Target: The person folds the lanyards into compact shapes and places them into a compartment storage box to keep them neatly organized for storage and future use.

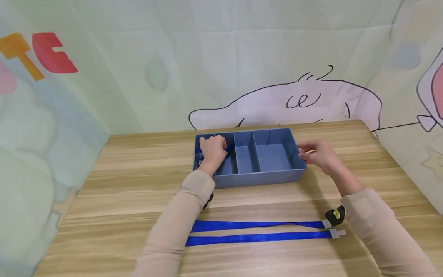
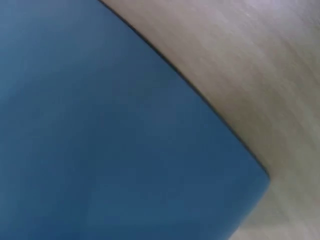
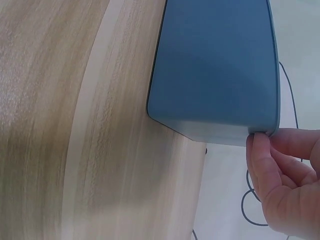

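Note:
A blue-grey divided box point(image 1: 263, 177) sits on the table towards the back wall. My left hand point(image 1: 212, 152) reaches down into its left part with curled fingers, and a bit of a bright blue thing point(image 1: 226, 150) shows at the fingertips; its kind is hidden by the hand. At the box's right end, my right hand point(image 1: 316, 154) pinches the rim between thumb and fingers. The right wrist view shows those fingertips right at the rim of the box point(image 3: 215, 65). The left wrist view holds only the box's outer wall point(image 2: 125, 125) close up.
Two lengths of flat blue strap point(image 1: 256, 237) lie across the wooden table point(image 1: 138, 169) in front of the box, with pale clips point(image 1: 335, 233) at their right ends. The left forearm covers their left ends. A printed cloth wall point(image 1: 207, 57) stands behind the table.

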### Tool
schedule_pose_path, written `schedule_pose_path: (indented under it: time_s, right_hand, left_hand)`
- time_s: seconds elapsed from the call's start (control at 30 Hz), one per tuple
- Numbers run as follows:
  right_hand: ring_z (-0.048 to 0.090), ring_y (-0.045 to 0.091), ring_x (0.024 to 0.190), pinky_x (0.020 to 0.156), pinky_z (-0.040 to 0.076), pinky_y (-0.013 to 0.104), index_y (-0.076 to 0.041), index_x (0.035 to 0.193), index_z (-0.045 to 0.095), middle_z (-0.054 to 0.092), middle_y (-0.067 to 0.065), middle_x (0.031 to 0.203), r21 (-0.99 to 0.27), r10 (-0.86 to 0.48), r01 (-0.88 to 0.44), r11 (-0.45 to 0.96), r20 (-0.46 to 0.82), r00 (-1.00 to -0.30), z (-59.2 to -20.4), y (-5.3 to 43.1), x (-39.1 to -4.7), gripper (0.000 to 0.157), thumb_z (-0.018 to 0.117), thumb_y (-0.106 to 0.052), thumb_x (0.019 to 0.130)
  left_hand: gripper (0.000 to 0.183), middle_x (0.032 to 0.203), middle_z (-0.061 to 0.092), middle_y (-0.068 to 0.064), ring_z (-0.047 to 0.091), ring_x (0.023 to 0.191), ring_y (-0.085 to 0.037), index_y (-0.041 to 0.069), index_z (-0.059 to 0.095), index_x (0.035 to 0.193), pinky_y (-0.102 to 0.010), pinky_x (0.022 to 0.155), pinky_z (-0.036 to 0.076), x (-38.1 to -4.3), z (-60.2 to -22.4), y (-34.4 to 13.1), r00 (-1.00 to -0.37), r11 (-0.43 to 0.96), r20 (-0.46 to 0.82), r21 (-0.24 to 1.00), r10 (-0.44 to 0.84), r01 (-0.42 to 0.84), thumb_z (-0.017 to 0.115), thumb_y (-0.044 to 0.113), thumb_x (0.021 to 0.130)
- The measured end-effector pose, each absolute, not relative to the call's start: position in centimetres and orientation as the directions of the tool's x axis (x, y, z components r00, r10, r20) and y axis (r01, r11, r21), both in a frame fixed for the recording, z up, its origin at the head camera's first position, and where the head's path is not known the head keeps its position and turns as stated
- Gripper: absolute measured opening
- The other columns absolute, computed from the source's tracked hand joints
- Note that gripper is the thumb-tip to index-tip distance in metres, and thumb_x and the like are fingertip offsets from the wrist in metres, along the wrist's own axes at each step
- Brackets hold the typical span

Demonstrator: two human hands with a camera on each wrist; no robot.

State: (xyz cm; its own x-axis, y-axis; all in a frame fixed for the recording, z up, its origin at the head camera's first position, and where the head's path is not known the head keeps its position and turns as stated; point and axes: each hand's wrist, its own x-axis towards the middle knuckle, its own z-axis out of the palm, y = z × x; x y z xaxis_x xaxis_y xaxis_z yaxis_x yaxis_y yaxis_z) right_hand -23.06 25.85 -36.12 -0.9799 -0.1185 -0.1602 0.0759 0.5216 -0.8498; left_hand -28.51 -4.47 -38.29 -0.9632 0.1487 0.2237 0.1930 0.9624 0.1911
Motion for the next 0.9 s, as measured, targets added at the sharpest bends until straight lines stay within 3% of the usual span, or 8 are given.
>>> schedule_pose_path:
  time_s: [0.1, 0.2, 0.3, 0.43, 0.57, 0.67, 0.77, 0.9]
  right_hand:
    - [0.057, 0.004, 0.079, 0.070, 0.053, 0.022, 0.015, 0.127, 0.045, 0.052, 0.028, 0.114, -0.848, -0.114, 0.075, 0.525, -0.157, -0.981, -36.1, 25.9, -23.0, 0.041, 0.056, 0.004, 0.089]
    - [0.056, 0.003, 0.077, 0.068, 0.053, 0.020, 0.014, 0.127, 0.046, 0.052, 0.028, 0.115, -0.848, -0.103, 0.078, 0.524, -0.154, -0.983, -36.1, 25.9, -23.0, 0.042, 0.056, 0.003, 0.089]
    - [0.056, 0.002, 0.077, 0.068, 0.053, 0.020, 0.014, 0.128, 0.046, 0.052, 0.028, 0.114, -0.853, -0.099, 0.088, 0.514, -0.160, -0.982, -36.2, 25.8, -23.1, 0.042, 0.057, 0.003, 0.089]
    - [0.057, 0.002, 0.077, 0.070, 0.053, 0.020, 0.013, 0.129, 0.046, 0.053, 0.026, 0.113, -0.857, -0.104, 0.090, 0.508, -0.165, -0.981, -36.4, 25.8, -23.0, 0.043, 0.057, 0.002, 0.089]
    - [0.058, 0.004, 0.075, 0.069, 0.053, 0.020, 0.013, 0.129, 0.045, 0.055, 0.025, 0.111, -0.866, -0.129, 0.075, 0.494, -0.158, -0.979, -36.5, 26.1, -22.8, 0.043, 0.057, -0.005, 0.092]
    - [0.059, 0.006, 0.073, 0.068, 0.054, 0.021, 0.014, 0.131, 0.042, 0.059, 0.021, 0.107, -0.885, -0.155, 0.075, 0.460, -0.163, -0.974, -36.5, 26.6, -22.6, 0.048, 0.054, -0.016, 0.095]
    - [0.061, 0.008, 0.073, 0.067, 0.054, 0.022, 0.014, 0.131, 0.040, 0.062, 0.012, 0.098, -0.898, -0.158, 0.083, 0.432, -0.166, -0.973, -36.3, 27.1, -22.2, 0.053, 0.049, -0.026, 0.098]
    - [0.059, 0.007, 0.068, 0.063, 0.053, 0.021, 0.010, 0.116, 0.051, 0.061, -0.003, 0.083, -0.911, -0.099, 0.029, 0.412, -0.077, -0.992, -35.8, 27.4, -21.4, 0.043, 0.052, -0.028, 0.096]
  left_hand:
    - [0.009, 0.067, 0.065, 0.000, 0.058, 0.066, -0.020, 0.016, 0.069, 0.068, -0.040, 0.078, 0.033, -28.6, -38.6, -4.3, -0.960, 0.966, 0.235, 0.166, 0.155, 0.197, 0.073, 0.010, 0.074]
    - [0.030, 0.053, 0.053, 0.001, 0.048, 0.056, -0.020, 0.015, 0.052, 0.053, -0.038, 0.074, 0.028, -28.7, -38.7, -4.1, -0.959, 0.975, 0.222, 0.097, 0.175, 0.200, 0.067, 0.006, 0.077]
    - [0.043, 0.048, 0.042, 0.001, 0.042, 0.053, -0.019, 0.016, 0.037, 0.049, -0.038, 0.074, 0.025, -28.8, -38.7, -4.0, -0.970, 0.982, 0.173, 0.041, 0.174, 0.183, 0.065, 0.005, 0.080]
    - [0.038, 0.051, 0.051, 0.002, 0.048, 0.058, -0.019, 0.016, 0.049, 0.051, -0.038, 0.075, 0.027, -28.7, -38.6, -4.1, -0.977, 0.983, 0.116, 0.032, 0.178, 0.183, 0.078, 0.021, 0.076]
    - [0.020, 0.067, 0.065, 0.002, 0.057, 0.068, -0.020, 0.017, 0.068, 0.071, -0.040, 0.077, 0.032, -28.2, -38.1, -4.6, -0.971, 0.971, 0.116, 0.095, 0.209, 0.221, 0.081, 0.031, 0.072]
    - [0.019, 0.080, 0.069, 0.001, 0.060, 0.078, -0.022, 0.016, 0.072, 0.085, -0.044, 0.082, 0.033, -27.6, -37.1, -5.2, -0.959, 0.947, 0.149, 0.181, 0.241, 0.266, 0.079, 0.030, 0.074]
    - [0.019, 0.086, 0.070, -0.002, 0.061, 0.080, -0.024, 0.012, 0.072, 0.089, -0.047, 0.084, 0.036, -26.8, -35.3, -6.0, -0.936, 0.915, 0.210, 0.234, 0.283, 0.330, 0.077, 0.027, 0.078]
    - [0.013, 0.084, 0.070, -0.003, 0.062, 0.073, -0.019, 0.009, 0.071, 0.088, -0.037, 0.075, 0.047, -25.4, -32.7, -7.4, -0.888, 0.825, 0.255, 0.340, 0.382, 0.452, 0.073, 0.021, 0.082]
